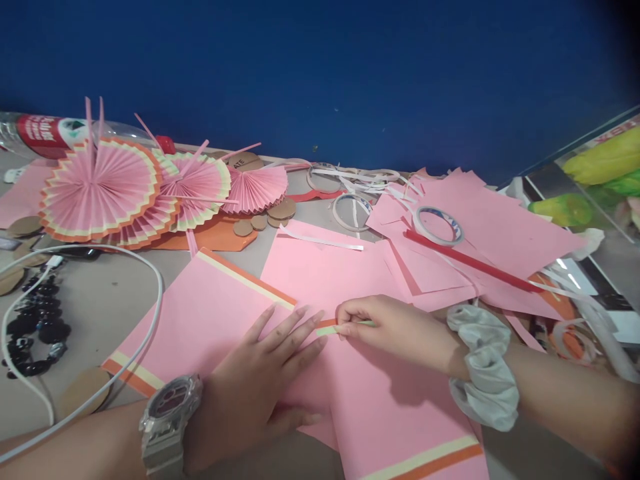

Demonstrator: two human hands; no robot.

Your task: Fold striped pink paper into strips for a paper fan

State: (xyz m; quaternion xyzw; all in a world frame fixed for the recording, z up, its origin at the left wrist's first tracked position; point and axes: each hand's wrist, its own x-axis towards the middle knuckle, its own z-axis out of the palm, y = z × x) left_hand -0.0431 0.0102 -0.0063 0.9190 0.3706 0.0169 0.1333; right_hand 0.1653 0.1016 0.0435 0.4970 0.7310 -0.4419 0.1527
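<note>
My left hand (260, 380) lies flat with its fingers spread across pink paper. Under its fingertips is the edge of a pink sheet (210, 313) that has cream and orange bands at two ends. To the right, the thumb and fingers of my right hand (363, 320) are pinched on a light green paper strip (327, 331), which runs beside an orange one along the top of a second pink sheet (400, 420). Whether that strip is stuck down or loose I cannot tell. Cream and orange bands also cross this sheet's near end.
Folded pink paper fans (100, 190) lean at the back left before a plastic bottle (45, 133). Tape rolls (437, 225), white strips (320, 238), a red strip (470, 260) and more pink sheets (480, 220) lie beyond my hands. A white cable (159, 293) loops on the left.
</note>
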